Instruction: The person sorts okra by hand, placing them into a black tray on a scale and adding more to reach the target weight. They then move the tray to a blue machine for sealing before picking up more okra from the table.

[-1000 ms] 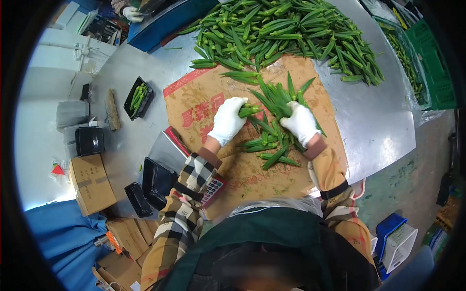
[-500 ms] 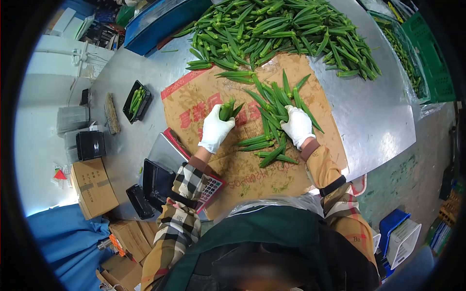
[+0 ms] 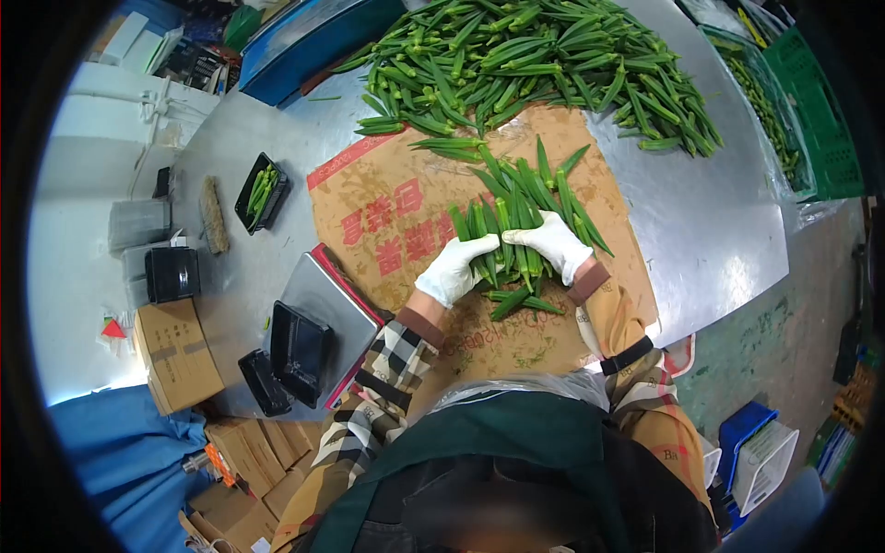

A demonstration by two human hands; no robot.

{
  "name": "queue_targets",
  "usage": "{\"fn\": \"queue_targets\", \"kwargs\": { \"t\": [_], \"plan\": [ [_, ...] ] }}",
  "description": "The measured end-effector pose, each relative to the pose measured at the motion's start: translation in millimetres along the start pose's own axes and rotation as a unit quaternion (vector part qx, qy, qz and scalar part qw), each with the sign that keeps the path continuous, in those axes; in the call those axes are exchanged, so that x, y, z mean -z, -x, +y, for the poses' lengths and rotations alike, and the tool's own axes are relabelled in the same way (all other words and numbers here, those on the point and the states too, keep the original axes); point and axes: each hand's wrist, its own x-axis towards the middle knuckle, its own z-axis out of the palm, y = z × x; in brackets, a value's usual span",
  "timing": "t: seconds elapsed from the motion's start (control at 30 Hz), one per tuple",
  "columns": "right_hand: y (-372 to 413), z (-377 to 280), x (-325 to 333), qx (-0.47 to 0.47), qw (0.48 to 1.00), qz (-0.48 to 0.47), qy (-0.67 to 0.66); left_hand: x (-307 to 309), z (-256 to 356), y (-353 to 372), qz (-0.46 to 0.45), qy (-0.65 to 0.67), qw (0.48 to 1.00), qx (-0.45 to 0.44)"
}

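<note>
My left hand [image 3: 455, 269] and my right hand [image 3: 559, 245], both in white gloves, are close together with the thumbs almost meeting. Between them several green okra pods [image 3: 502, 219] stand side by side in a bunch, and the fingers of both hands are closed round it. Under the hands lies a flattened cardboard sheet [image 3: 364, 175] with red printing. Loose okra pods [image 3: 581, 217] lie by my right hand, and a few more [image 3: 525, 300] are just below the bunch. The fingertips behind the pods are hidden.
A large okra heap [image 3: 544, 55] covers the far side of the metal table [image 3: 710, 230]. Left are a black tray with okra [image 3: 262, 192], a scale [image 3: 343, 313] bearing an empty black tray [image 3: 302, 350], and a cardboard box [image 3: 180, 358]. A green crate [image 3: 811, 101] stands at right.
My left hand has moved right and down with its pods to meet my right hand. The pods are now side by side between both hands, and the scale is less covered by my sleeve.
</note>
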Motion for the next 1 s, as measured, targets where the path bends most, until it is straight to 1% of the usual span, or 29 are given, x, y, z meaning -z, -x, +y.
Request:
{"fn": "queue_targets", "kwargs": {
  "t": [0.07, 0.1, 0.2, 0.23, 0.3, 0.37, 0.43, 0.5, 0.53, 0.57, 0.6, 0.63, 0.67, 0.73, 0.77, 0.8, 0.87, 0.9, 0.97, 1.0],
  "plan": [
    [18, -20, -7, -0.012, 0.995, -0.048, -0.088, 3, -1, 9, -0.03, 0.054, 0.998, 0.017],
    [21, -22, -10, -0.015, 0.994, -0.044, -0.096, 1, -2, 13, -0.063, 0.074, 0.995, 0.01],
    [32, -27, -15, -0.019, 0.99, -0.045, -0.135, -20, 9, 39, -0.091, 0.074, 0.992, -0.039],
    [41, -33, -19, -0.002, 0.987, -0.032, -0.155, -21, 9, 42, -0.098, 0.056, 0.992, -0.047],
    [45, -26, -21, -0.007, 0.985, -0.031, -0.168, -23, 11, 47, -0.111, 0.02, 0.992, -0.062],
    [55, -28, -31, -0.011, 0.981, -0.023, -0.191, -32, 16, 53, -0.081, -0.051, 0.993, -0.072],
    [55, -19, -40, -0.014, 0.971, 0.014, -0.238, -40, 15, 56, -0.048, -0.12, 0.988, -0.087],
    [57, -14, -54, -0.022, 0.955, 0.047, -0.292, -52, 12, 57, -0.051, -0.179, 0.974, -0.126],
    [60, -14, -57, -0.012, 0.964, 0.027, -0.263, -58, 9, 58, -0.052, -0.208, 0.966, -0.145],
    [59, -8, -62, -0.017, 0.966, 0.024, -0.257, -63, 4, 60, -0.056, -0.204, 0.962, -0.171],
    [61, -8, -71, -0.022, 0.968, 0.02, -0.251, -60, -6, 56, -0.05, -0.179, 0.968, -0.171],
    [65, -7, -81, -0.002, 0.987, 0.048, -0.156, -47, -18, 47, -0.052, -0.176, 0.97, -0.161],
    [71, -5, -85, 0.034, 0.993, 0.058, -0.101, -45, -18, 45, -0.055, -0.175, 0.971, -0.152],
    [70, 3, -73, 0.04, 0.996, 0.007, -0.076, -33, -20, 52, -0.064, -0.055, 0.989, -0.124],
    [86, -22, -74, 0.018, 0.996, -0.044, -0.079, -29, -18, 59, -0.066, 0.007, 0.992, -0.11],
    [101, -46, -74, -0.004, 0.992, -0.094, -0.078, -25, -16, 65, -0.064, 0.005, 0.992, -0.107],
    [111, -63, -74, -0.007, 0.983, -0.12, -0.141, 0, -20, 71, -0.079, 0.035, 0.99, -0.11],
    [109, -61, -62, -0.001, 0.971, -0.181, -0.154, -4, -16, 78, -0.095, 0.06, 0.986, -0.126],
    [110, -59, -58, 0.017, 0.959, -0.196, -0.206, -13, -10, 90, -0.129, 0.109, 0.973, -0.159],
    [112, -60, -60, 0.022, 0.953, -0.197, -0.229, -11, -10, 91, -0.14, 0.124, 0.969, -0.16]
  ]
}}
